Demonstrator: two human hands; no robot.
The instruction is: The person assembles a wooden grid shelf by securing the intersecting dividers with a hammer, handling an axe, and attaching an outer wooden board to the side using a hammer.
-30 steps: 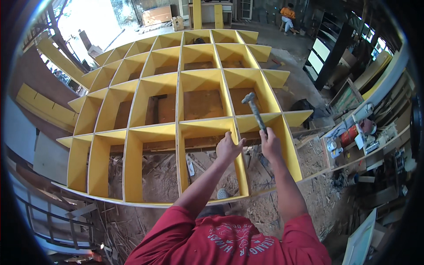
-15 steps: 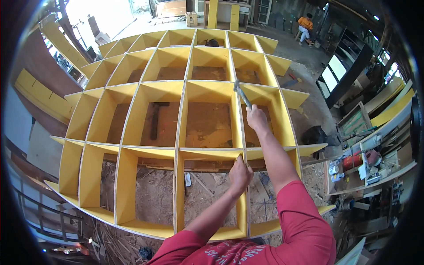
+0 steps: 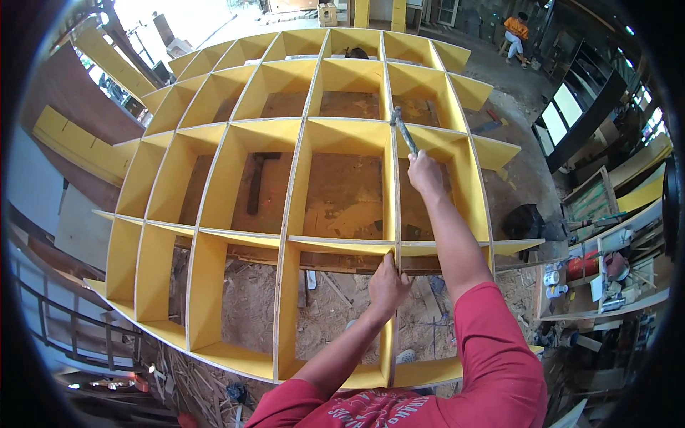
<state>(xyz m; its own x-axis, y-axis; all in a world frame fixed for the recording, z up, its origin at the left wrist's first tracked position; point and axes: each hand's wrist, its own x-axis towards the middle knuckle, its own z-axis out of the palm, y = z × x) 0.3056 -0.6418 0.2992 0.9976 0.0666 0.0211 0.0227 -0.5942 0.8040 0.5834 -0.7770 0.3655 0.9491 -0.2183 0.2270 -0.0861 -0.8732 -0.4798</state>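
A large grid of interlocked yellow boards (image 3: 349,133) with pale raw edges stretches out before me. My right hand (image 3: 426,172) is closed round the handle of a hammer (image 3: 405,137). The hammer's head is over or on a joint where a lengthwise board meets a crosspiece, right of the middle; whether it touches cannot be told. Closer to me, my left hand (image 3: 389,289) is closed at another joint of the same lengthwise board, its fingers curled against the board's upper part. The fingers' far side is hidden.
Wood scraps and shavings litter the floor (image 3: 246,314) beneath the grid. An open wooden box (image 3: 592,305) of cans and tools stands at right, near a black bag (image 3: 524,222). A person in orange (image 3: 516,30) sits far right. A dark cabinet (image 3: 581,103) stands nearby.
My view has shifted, so the grid sits a little differently in the picture. The hammer stays in my right hand near the same joint, and my left hand keeps its place at the nearer joint.
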